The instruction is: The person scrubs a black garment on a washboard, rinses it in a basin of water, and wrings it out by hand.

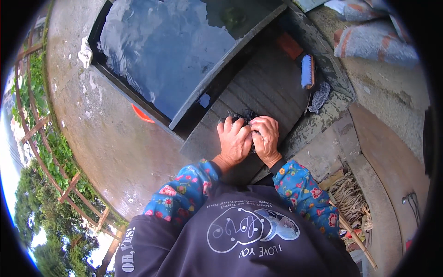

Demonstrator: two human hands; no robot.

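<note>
On a ridged grey washing slab (pixel 260 87), both my hands are bunched close together near its front edge. My left hand (pixel 234 141) has its fingers curled over a dark, wet-looking cloth (pixel 248 115). Pressed up beside it, my right hand (pixel 266 138) is also closed on the cloth, its fingers folded in. Most of the cloth is hidden under my fingers; only a small crumpled part shows beyond them. To the right on the ledge lie a scrub brush (pixel 307 71) with pale blue bristles up and a crumpled grey speckled cloth (pixel 319 98).
A water-filled tank, its dividing wall (pixel 226 62) beside the slab, stands at the left. A reddish-brown block (pixel 290 45) lies at the slab's far end. An orange-red rim (pixel 141 113) shows beside the tank. Striped towels (pixel 374 44) lie far right; twigs (pixel 348 194) are near right.
</note>
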